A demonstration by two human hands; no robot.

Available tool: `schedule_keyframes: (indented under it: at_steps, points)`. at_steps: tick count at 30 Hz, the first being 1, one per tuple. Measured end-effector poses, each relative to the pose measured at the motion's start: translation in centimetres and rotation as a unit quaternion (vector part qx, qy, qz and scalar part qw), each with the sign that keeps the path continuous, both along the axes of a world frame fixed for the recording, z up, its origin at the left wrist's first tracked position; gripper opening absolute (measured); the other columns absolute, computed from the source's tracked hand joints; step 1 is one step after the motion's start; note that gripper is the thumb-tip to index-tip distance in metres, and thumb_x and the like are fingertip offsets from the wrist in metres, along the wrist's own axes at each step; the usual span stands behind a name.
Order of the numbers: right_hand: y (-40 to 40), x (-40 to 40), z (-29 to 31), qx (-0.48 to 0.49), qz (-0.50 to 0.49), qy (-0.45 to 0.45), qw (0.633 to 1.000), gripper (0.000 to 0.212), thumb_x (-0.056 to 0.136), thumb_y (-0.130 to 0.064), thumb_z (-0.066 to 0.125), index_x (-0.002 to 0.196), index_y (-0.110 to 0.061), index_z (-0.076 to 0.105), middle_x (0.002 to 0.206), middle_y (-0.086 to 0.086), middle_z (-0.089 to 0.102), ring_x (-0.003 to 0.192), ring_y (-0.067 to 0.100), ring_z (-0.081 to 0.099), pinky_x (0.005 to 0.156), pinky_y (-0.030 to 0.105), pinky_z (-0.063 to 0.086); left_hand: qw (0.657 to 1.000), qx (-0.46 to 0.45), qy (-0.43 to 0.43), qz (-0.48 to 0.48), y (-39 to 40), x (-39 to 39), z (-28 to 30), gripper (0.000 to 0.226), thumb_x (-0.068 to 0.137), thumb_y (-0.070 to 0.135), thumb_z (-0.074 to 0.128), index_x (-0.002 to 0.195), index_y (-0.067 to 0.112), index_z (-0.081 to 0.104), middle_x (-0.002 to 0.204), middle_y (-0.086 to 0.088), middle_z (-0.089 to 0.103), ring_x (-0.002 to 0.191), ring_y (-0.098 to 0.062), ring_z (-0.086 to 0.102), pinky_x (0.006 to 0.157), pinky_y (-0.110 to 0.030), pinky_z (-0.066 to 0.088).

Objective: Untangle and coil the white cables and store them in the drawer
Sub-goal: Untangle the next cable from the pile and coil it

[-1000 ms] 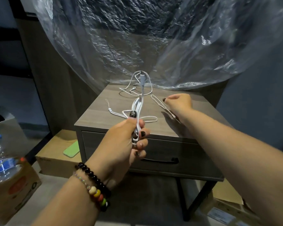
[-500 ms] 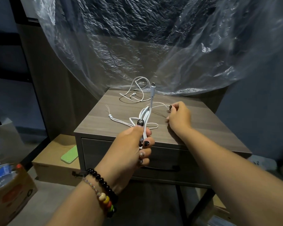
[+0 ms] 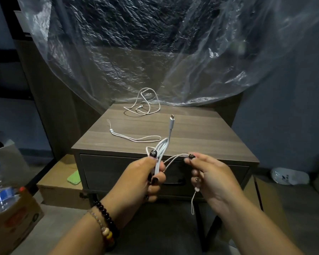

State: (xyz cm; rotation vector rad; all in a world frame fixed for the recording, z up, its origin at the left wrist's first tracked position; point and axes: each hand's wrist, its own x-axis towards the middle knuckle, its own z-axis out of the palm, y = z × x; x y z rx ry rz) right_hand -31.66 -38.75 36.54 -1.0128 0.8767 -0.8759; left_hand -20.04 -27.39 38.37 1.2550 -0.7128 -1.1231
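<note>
Early going — the left hand (image 3: 145, 173) clasps a folded cable (image 3: 164, 144), and the right hand (image 3: 210, 173) pinches a thin cord (image 3: 175, 157) at its 3 o'clock. Two cords still lie loose on the table (image 3: 201, 133) — a tangle (image 3: 145, 103) at 12 o'clock, a strap (image 3: 134, 138) at 10 — and the drawer (image 3: 173, 173) looks closed.

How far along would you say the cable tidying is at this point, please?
Nothing is stored: the drawer is shut. The left hand grips a folded white cable bundle, while the right hand pinches a thin white cord. A loose cable and another cord lie on the nightstand.
</note>
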Motion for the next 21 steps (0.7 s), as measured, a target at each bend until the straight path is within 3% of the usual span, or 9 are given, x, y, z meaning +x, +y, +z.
schedule_keyframes:
  at_steps: [2,4,6,8,13,21]
  points:
    - [-0.2,-1.3,0.5,-0.029,-0.034,-0.021,0.999,0.016,0.091,-0.003,0.06,0.095,-0.013,0.071,0.084,0.003,0.074,0.054,0.004,0.055,0.044,0.016,0.041,1.0,0.02,-0.004,-0.002,-0.1,-0.7,-0.5,0.026,0.1,0.024,0.029,0.088,0.012,0.049,0.057,0.001,0.034,0.042,-0.008,0.025,0.04,-0.02,0.021]
    - [-0.4,-2.5,1.1,-0.148,-0.089,-0.01,0.985,0.019,0.091,-0.005,0.061,0.096,-0.02,0.072,0.091,0.001,0.074,0.061,0.005,0.06,0.05,0.016,0.046,0.999,0.048,-0.007,-0.006,-0.3,-1.5,-1.1,0.029,0.101,0.027,0.029,0.088,0.012,0.05,0.056,0.002,0.035,0.042,-0.008,0.025,0.039,-0.019,0.022]
    - [0.1,-3.5,1.8,-0.338,-0.117,0.013,0.934,0.026,0.09,-0.003,0.061,0.095,-0.025,0.073,0.087,-0.002,0.072,0.066,0.007,0.062,0.055,0.017,0.048,0.997,0.074,-0.011,-0.015,-0.6,-2.2,-1.7,0.033,0.102,0.029,0.028,0.085,0.012,0.05,0.053,0.003,0.035,0.04,-0.008,0.024,0.038,-0.017,0.023]
    - [0.9,-3.7,1.9,-0.461,-0.061,0.022,0.885,0.028,0.087,0.002,0.062,0.096,-0.022,0.074,0.083,-0.006,0.071,0.069,0.007,0.063,0.062,0.015,0.05,0.995,0.095,-0.02,-0.022,-1.0,-2.8,-2.1,0.034,0.102,0.03,0.028,0.082,0.013,0.05,0.051,0.004,0.035,0.04,-0.008,0.023,0.038,-0.016,0.023]
    - [0.9,-3.2,-0.7,-0.532,0.062,0.14,0.833,0.026,0.085,0.004,0.064,0.096,-0.016,0.075,0.094,-0.008,0.069,0.092,0.0,0.063,0.078,0.007,0.045,0.993,0.105,-0.048,-0.031,-1.3,-3.9,-1.9,0.032,0.101,0.03,0.029,0.083,0.014,0.051,0.051,0.003,0.034,0.044,-0.011,0.021,0.04,-0.016,0.021]
    - [1.1,-3.0,-0.9,-0.479,0.085,0.158,0.859,0.024,0.087,0.001,0.063,0.093,-0.019,0.075,0.093,-0.008,0.062,0.09,-0.002,0.059,0.074,0.004,0.041,0.993,0.105,-0.016,-0.052,-1.1,-3.7,-2.0,0.039,0.1,0.038,0.03,0.081,0.013,0.054,0.052,0.003,0.037,0.046,-0.01,0.023,0.041,-0.018,0.022]
